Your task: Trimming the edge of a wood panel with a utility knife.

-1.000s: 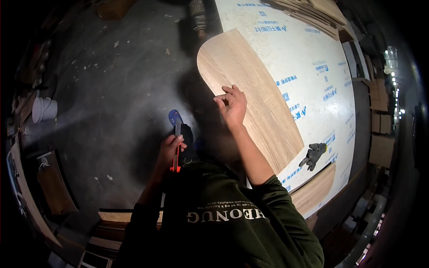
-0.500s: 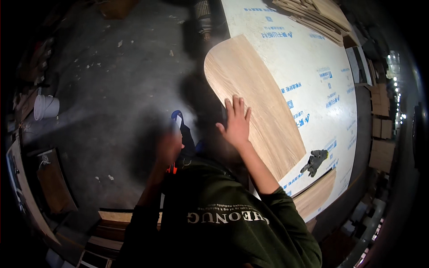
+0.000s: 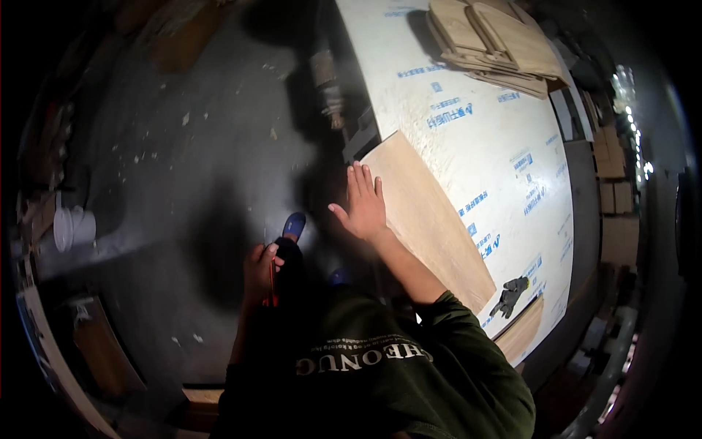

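Note:
A flat wood-grain board (image 3: 439, 227) lies along the left side of a white-topped work table. My right hand (image 3: 363, 205) is open and flat at the board's left edge, its fingers stretched toward the far end and the thumb apart. The hand hides part of that edge; whether it presses on the board I cannot tell. Low at my left side, beside my leg, my left hand (image 3: 262, 267) is closed around a slim orange-red object (image 3: 274, 282), mostly hidden, its kind unclear. A dark grey work glove (image 3: 510, 296) rests on the table near the board's near end.
Several cut wooden panels (image 3: 504, 44) are stacked at the table's far end. Another wood piece (image 3: 523, 329) lies at its near edge. A white bucket (image 3: 74, 228) stands on the grey floor (image 3: 183, 161) at left, where small scraps are scattered. My blue shoe (image 3: 294, 224) shows below.
The view has shifted, so the table and board sit lower in it. My right hand has slid along the board's left edge toward its far end. My left hand, blurred before, now shows clearly.

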The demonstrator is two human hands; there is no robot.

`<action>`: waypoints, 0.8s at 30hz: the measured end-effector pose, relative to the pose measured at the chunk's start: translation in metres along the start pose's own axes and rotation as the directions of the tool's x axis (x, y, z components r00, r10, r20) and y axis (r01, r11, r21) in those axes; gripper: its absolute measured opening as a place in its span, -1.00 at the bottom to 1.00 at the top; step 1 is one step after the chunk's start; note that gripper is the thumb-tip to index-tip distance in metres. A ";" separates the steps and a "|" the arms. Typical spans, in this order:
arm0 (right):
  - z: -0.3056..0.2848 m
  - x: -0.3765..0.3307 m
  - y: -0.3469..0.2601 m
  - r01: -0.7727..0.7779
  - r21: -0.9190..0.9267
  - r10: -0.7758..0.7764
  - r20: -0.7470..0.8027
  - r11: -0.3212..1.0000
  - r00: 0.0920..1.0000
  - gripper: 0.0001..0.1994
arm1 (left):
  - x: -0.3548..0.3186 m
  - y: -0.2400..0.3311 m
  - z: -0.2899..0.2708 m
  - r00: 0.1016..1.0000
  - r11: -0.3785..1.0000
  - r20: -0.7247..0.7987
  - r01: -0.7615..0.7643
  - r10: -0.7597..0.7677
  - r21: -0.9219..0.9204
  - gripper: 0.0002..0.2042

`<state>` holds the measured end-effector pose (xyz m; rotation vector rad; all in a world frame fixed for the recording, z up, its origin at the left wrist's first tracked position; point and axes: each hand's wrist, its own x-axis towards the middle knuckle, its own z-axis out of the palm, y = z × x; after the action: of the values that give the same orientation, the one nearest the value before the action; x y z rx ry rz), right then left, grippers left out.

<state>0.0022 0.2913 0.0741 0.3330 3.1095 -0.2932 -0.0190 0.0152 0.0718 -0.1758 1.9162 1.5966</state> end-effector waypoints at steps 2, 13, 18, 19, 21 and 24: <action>-0.001 0.019 0.009 -0.093 0.035 0.093 -0.021 0.995 0.995 -0.08 | 0.017 0.016 -0.014 0.999 0.999 -0.019 -0.034 0.035 0.034 -0.72; -0.012 0.103 0.099 -0.633 0.124 0.644 -0.097 0.764 0.759 -0.08 | 0.121 0.046 -0.082 0.978 0.965 0.041 -0.209 0.205 0.156 -0.72; -0.003 0.078 0.042 -0.375 0.037 0.376 -0.092 0.926 0.922 -0.05 | 0.127 0.082 -0.052 0.986 0.938 0.164 -0.093 0.040 0.333 -0.74; -0.004 0.063 0.026 -0.319 0.083 0.326 -0.079 0.944 0.942 -0.04 | 0.126 0.092 -0.037 0.980 0.934 0.159 0.060 -0.123 0.352 -0.75; -0.009 0.034 -0.008 -0.233 0.092 0.237 -0.038 0.968 0.971 0.01 | 0.125 0.112 -0.011 0.959 0.935 0.252 0.033 -0.129 0.353 -0.76; -0.018 -0.011 -0.034 -0.326 0.091 0.313 0.132 0.941 0.940 -0.15 | 0.138 0.133 0.032 0.916 0.926 0.381 -0.027 -0.129 0.377 -0.73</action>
<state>0.0063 0.2596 0.0986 0.7834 2.8668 -0.4624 -0.1803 0.1181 0.1064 0.2443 1.8246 1.0941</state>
